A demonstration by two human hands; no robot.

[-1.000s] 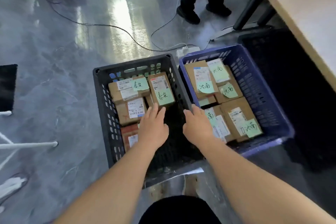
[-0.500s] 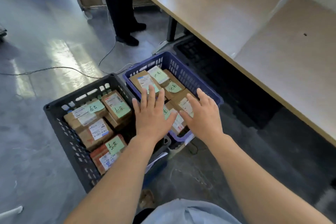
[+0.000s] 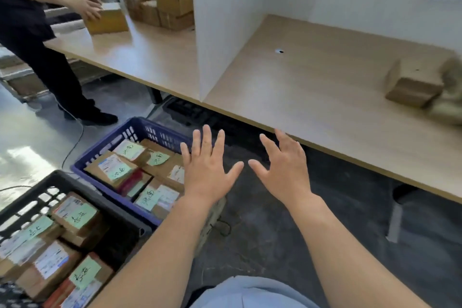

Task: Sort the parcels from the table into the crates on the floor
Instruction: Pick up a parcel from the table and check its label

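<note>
Left hand (image 3: 207,170): palm down, fingers (image 3: 207,137) spread wide, holding nothing. It shows in front of the 3 o'clock edge of the blue crate (image 3: 140,125).

Right hand (image 3: 285,170): palm down, fingers spread wide, holding nothing. It sits just beside the left hand, in front of the near edge of the desk (image 3: 325,112).

Blue crate: on the floor (image 3: 275,232), at 9 o'clock from the left hand. It is packed with flat cardboard parcels (image 3: 112,167) lying label-up. Most carry a white shipping label and a green note with handwriting.

Black crate (image 3: 32,199): on the floor at 7 o'clock from the blue crate, the two just beside each other. It holds similar labelled boxes (image 3: 75,212), also with green handwritten notes. The right part of its interior is dark, and its contents cannot be told.

Desk: one brown parcel (image 3: 412,85) lies at 2 o'clock from the right hand, blurred, well apart from both hands. A white divider (image 3: 220,32) stands upright on the desk at 12 o'clock.

Beyond the divider, at 11 o'clock, a stack of cartons (image 3: 165,0) stands on the desk. A second person (image 3: 30,20) rests both hands on a further box (image 3: 107,19).
</note>
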